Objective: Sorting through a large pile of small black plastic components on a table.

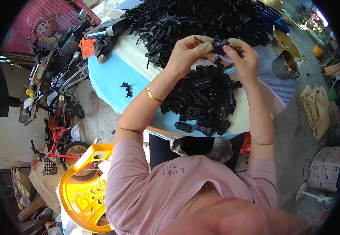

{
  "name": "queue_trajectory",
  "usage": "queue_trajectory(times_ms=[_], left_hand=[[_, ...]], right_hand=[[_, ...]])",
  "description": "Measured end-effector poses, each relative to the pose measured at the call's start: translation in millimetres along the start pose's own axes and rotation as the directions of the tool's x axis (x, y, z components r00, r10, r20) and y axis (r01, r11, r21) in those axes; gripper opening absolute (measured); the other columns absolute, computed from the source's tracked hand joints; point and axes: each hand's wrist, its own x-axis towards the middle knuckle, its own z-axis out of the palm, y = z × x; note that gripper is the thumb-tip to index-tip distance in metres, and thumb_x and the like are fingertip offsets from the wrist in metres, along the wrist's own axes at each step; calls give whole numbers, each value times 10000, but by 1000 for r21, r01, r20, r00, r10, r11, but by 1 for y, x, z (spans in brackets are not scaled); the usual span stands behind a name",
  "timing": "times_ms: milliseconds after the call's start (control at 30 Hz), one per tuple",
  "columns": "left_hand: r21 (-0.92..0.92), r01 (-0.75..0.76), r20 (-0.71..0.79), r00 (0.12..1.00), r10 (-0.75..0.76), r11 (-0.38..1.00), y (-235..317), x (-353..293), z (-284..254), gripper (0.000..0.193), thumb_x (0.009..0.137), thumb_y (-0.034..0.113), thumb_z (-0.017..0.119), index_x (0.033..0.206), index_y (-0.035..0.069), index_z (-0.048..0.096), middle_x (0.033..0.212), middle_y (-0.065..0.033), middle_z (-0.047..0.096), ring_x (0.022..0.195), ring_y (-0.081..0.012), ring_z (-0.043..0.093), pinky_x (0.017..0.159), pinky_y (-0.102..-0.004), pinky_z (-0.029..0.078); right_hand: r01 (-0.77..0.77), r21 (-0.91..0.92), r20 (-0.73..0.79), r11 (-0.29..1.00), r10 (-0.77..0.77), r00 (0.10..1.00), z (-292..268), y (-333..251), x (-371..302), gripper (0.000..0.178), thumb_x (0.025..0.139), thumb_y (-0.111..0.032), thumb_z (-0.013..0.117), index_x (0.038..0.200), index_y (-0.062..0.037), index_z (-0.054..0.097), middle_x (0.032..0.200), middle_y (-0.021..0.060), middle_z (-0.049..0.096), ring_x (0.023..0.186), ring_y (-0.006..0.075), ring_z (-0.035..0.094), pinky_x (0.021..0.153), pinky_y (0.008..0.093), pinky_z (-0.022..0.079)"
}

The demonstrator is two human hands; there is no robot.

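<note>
- nearest the camera, a pink shirt (pixel 193 176) is seen, with both forearms (pixel 132 111) stretched over the table (pixel 107 78).
- a small black piece (pixel 220 43) is held up between the two hands, above the near edge of the big heap (pixel 201 19).
- by the left hand (pixel 187 55), one end of the piece is pinched between thumb and fingers; the thumb is wrapped in a tan cover (pixel 206 47).
- by the right hand (pixel 245 58), the other end is pinched in the same way; the exact fit of the piece is hidden by the fingers.
- similar black parts are gathered in a small heap (pixel 201 94) between the forearms, and a few bits (pixel 127 89) are set apart on the blue cloth at the left.
- one piece is judged to be mid-handling, not yet put down.
- which heap is finished cannot be told; if the big heap is the unworked one, most of the work is left, and only the smaller share is done.
- beyond the right forearm, a metal pot (pixel 285 65) is stood near a gold basin (pixel 288 42).
</note>
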Motion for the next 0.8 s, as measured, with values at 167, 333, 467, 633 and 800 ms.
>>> queue_trajectory(times_ms=[167, 333, 467, 633, 800], left_hand=[[-162, 104, 315, 948, -48, 981, 11, 0, -14, 201, 843, 141, 582, 957, -24, 565, 1006, -107, 589, 915, -253, 606, 891, -398, 474], [-146, 251, 444, 881, -164, 957, 4, 6, -28, 391, 781, 230, 667, 1030, -27, 509, 1057, -165, 572, 990, -309, 578, 898, -418, 459], [-125, 247, 681, 726, -98, 961, 17, 8, -28, 655, 631, 411, 768, 1024, -43, 507, 1035, -207, 582, 984, -296, 582, 888, -385, 459], [71, 140, 605, 781, -154, 988, 12, 8, -32, 445, 642, 244, 770, 938, -12, 557, 931, -132, 622, 858, -153, 594, 767, -218, 464], [154, 131, 441, 878, -187, 979, 18, -4, -13, 203, 720, 88, 672, 866, 10, 556, 846, -50, 604, 761, -76, 555, 727, -191, 443]], right_hand=[[-79, 181, 112, 980, 60, 992, -13, 1, 4, 164, 772, -84, 676, 921, -26, 640, 798, 6, 629, 696, 52, 572, 642, 175, 468], [-20, 76, 239, 997, 1, 971, -9, -4, 0, 157, 770, -98, 677, 912, -41, 643, 770, 5, 630, 693, 59, 580, 642, 176, 474], [-33, 129, 354, 991, -15, 935, -16, -8, 2, 150, 772, -96, 669, 905, -34, 641, 779, 17, 640, 704, 72, 595, 663, 191, 490], [-75, 126, 378, 989, 22, 926, -12, -8, 0, 149, 771, -63, 658, 912, -21, 638, 795, 35, 644, 712, 87, 604, 680, 207, 504], [-8, 92, 432, 996, -33, 901, -10, -18, 0, 162, 775, -47, 646, 932, -8, 635, 836, 47, 645, 729, 103, 612, 682, 211, 510]])
